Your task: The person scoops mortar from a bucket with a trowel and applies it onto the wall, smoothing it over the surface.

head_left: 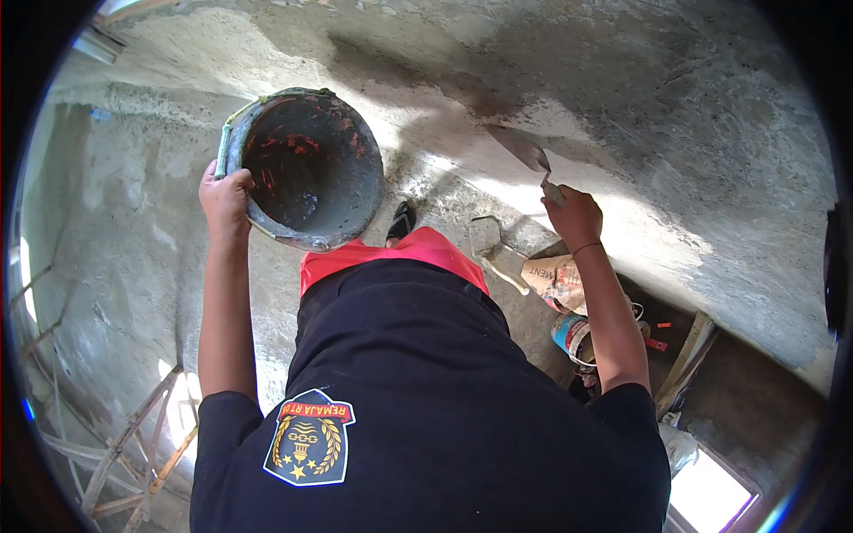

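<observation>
My left hand (pixel 227 200) grips the rim of a round dark bucket (pixel 360 209), fingers outside and thumb over the edge. The bucket is tilted so its inside faces me; grey mortar coats the walls and red patches show through. In my right hand (pixel 576 218) is the handle of a pointing trowel (pixel 524 149), its pointed metal blade aimed up and left. Behind the blade is the rough grey plastered wall (pixel 649 89), with a darker, damp-looking area. Whether the blade touches the wall I cannot tell.
On the floor to the right lie a long-handled tool (pixel 502 266), a paper cement sack (pixel 555 282) and a blue-and-white pail (pixel 569 336). A wooden frame (pixel 689 364) stands by the right wall. Wooden poles (pixel 133 435) cross at the lower left. My sandalled foot (pixel 402 222) shows below the bucket.
</observation>
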`<state>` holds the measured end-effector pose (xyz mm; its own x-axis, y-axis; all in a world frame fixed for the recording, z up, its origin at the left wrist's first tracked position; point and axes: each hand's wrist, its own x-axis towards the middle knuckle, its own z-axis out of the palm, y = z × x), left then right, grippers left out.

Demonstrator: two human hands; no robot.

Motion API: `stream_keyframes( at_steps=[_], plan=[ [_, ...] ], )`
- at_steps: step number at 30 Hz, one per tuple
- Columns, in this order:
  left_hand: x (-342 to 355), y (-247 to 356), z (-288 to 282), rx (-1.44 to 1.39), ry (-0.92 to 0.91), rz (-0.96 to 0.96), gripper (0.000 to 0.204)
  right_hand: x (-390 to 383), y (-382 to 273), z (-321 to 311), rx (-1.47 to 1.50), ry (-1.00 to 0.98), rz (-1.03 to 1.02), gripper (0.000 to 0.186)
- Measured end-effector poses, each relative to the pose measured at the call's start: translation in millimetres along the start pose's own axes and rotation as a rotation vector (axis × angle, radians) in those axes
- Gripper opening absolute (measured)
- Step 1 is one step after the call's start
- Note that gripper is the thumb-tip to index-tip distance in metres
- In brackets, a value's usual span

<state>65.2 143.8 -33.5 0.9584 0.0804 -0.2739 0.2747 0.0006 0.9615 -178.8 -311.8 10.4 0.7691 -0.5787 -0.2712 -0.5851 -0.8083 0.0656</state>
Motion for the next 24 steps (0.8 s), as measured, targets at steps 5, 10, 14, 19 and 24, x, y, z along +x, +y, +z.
stream_keyframes(
  at_steps=[5, 10, 14, 19, 24],
  plan=[
    [-0.1, 1.5, -0.9, -0.032, -0.009, 0.014, 0.024, 4.9, -11.1, -10.2, 0.017, 0.125, -0.072, 0.032],
    [-3.8, 6.9, 0.9, -0.014, -0.01, 0.006, 0.027, 5.0, -5.2, -10.9, -0.096, 0.0, -0.012, 0.032],
    [0.4, -5.2, -7.0, -0.029, -0.004, 0.005, 0.028, -2.8, -16.2, -24.1, -0.013, 0.018, -0.01, 0.034],
    [6.1, -5.0, -9.4, -0.036, -0.037, 0.0, 0.029, 7.5, 8.1, -14.5, -0.174, -0.028, 0.026, 0.031],
    [7.3, 0.9, -11.4, -0.049, -0.05, -0.006, 0.028, -6.7, -17.6, -26.9, -0.067, -0.02, 0.018, 0.033]
  ],
)
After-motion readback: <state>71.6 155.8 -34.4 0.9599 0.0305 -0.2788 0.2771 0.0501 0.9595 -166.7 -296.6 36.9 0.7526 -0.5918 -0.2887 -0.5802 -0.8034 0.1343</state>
